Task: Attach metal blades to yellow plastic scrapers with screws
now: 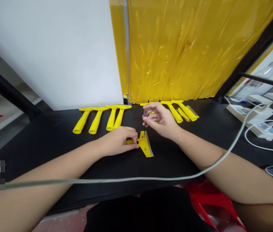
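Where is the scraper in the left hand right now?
In the head view, the scraper is just below and right of centre, its handle in the left hand, its blade facing right, near the right hand.

I make out the scraper (142,143) as smooth yellow plastic with a soft sheen, its blade (151,151) as thin grey metal, its screws (145,149) as shiny metal. To me the tabletop (170,161) looks smooth, black and nearly matt. Behind, I see glossy, wrinkled yellow plastic film (175,48) beside a smooth, matt white panel (54,48). The bottle (252,84) looks like clear plastic; the stool (210,195), red plastic, fairly glossy.
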The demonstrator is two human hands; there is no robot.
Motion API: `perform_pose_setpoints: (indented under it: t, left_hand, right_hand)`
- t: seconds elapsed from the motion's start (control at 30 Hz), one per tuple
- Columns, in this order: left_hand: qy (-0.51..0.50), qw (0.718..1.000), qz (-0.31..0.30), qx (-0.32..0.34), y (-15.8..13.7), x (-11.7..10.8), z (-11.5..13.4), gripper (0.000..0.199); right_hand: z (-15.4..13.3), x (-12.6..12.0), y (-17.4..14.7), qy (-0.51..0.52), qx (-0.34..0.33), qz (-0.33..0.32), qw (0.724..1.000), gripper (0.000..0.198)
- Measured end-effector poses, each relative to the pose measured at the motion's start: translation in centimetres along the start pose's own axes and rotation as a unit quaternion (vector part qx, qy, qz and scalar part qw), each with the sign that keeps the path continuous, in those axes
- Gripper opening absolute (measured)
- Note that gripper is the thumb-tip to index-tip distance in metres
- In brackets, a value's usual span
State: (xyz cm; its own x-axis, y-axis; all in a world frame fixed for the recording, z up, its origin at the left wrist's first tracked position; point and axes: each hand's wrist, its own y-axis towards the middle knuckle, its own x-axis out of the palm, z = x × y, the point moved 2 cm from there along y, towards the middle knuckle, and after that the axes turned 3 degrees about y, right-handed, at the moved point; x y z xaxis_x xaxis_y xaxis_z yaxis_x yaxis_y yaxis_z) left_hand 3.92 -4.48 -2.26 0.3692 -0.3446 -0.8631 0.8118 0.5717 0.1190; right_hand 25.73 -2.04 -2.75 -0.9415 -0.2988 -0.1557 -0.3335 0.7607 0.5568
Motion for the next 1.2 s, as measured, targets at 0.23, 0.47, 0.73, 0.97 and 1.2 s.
perform_pose_setpoints:
  t: [0.23,0.47,0.73,0.97,1.2]
  left_hand:
    - [0.014,1.000,0.015,-0.007,-0.05,0.19,0.29,0.024]
    - [0.019,1.000,0.024,-0.005,0.02,0.28,0.32,0.024]
    - [0.027,0.999,0.024,-0.010,-0.04,0.32,0.32,0.023]
    - [0.031,0.999,0.024,0.002,0.06,0.33,0.47,0.024]
    - [0.033,0.999,0.017,0.000,-0.07,0.36,0.48,0.026]
  right_hand:
    - [-0.25,0.10,-0.16,-0.011,-0.022,0.009,1.000,0.035]
    - [0.20,0.13,-0.36,-0.021,-0.038,0.019,0.999,0.034]
    - [-0.10,0.07,-0.46,-0.061,-0.069,0.022,0.996,0.032]
    - [-0.16,0.04,-0.62,-0.083,-0.088,0.031,0.992,0.031]
    - [-0.11,0.08,-0.60,-0.087,-0.093,0.039,0.991,0.034]
